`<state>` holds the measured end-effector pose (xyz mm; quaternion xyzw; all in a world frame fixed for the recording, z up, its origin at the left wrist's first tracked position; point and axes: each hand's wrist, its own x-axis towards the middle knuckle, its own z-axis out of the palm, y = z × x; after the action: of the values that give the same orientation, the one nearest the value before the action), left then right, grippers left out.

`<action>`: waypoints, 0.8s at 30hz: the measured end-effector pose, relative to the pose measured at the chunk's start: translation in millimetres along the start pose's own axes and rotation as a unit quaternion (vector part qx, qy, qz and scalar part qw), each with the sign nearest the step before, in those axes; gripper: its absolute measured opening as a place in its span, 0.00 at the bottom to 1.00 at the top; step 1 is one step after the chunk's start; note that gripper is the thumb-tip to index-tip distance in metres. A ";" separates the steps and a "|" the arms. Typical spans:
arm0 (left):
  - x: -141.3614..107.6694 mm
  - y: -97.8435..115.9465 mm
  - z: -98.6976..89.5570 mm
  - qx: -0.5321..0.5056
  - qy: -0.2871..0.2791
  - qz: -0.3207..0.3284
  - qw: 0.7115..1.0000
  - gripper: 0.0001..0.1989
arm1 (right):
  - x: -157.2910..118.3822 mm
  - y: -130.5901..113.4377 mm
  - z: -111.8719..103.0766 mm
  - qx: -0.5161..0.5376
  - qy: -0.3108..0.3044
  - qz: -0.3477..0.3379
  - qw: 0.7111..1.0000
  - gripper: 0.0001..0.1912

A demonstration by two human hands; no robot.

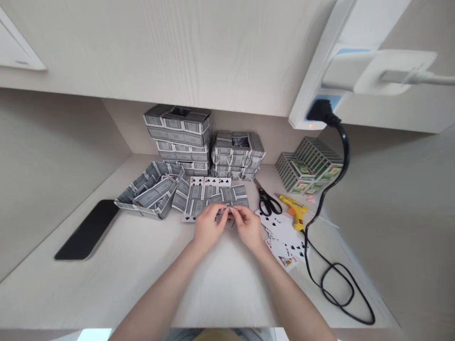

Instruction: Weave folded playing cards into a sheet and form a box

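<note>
My left hand [210,221] and my right hand [247,225] meet at the middle of the desk, fingertips pinched together on a playing card [231,223] that they mostly hide. Just beyond them lies a flat panel of overlapping grey-backed playing cards [199,206], with a few club faces showing along its far edge. To the left stands an open tray made of cards [161,208], with folded card strips inside. Black-handled scissors [269,202] and a yellow glue gun [295,208] lie to the right of my right hand.
Stacked card-built boxes [185,137] and a second stack [236,154] stand at the back. Green card packs [313,163] sit at the back right. Loose cards [284,232] and a black cable [334,303] lie right. A black phone [88,229] lies left. A shelf [213,57] overhangs the back.
</note>
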<state>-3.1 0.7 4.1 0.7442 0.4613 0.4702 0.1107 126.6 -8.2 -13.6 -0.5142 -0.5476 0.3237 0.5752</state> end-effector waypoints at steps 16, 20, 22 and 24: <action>1.3 -5.3 -3.0 0.017 0.010 0.046 0.999 0.06 | -5.5 -6.0 -1.3 -0.121 -0.027 -0.075 0.989 0.11; 3.1 -4.1 -4.0 0.009 -0.008 0.052 0.999 0.08 | -5.0 -7.0 -2.9 -0.130 -0.030 -0.086 0.987 0.12; 3.2 -3.3 -4.0 0.002 -0.009 0.052 0.999 0.06 | -4.0 -6.2 -3.0 -0.113 -0.030 -0.077 0.990 0.11; 2.7 -2.7 -3.5 -0.002 -0.008 0.050 0.999 0.05 | -2.5 -4.9 -2.1 -0.067 -0.022 -0.049 0.996 0.10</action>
<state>-7.0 3.4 6.0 0.7699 0.4216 0.4702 0.0918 127.3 -12.3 -9.5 -0.5170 -0.6049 0.2690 0.5426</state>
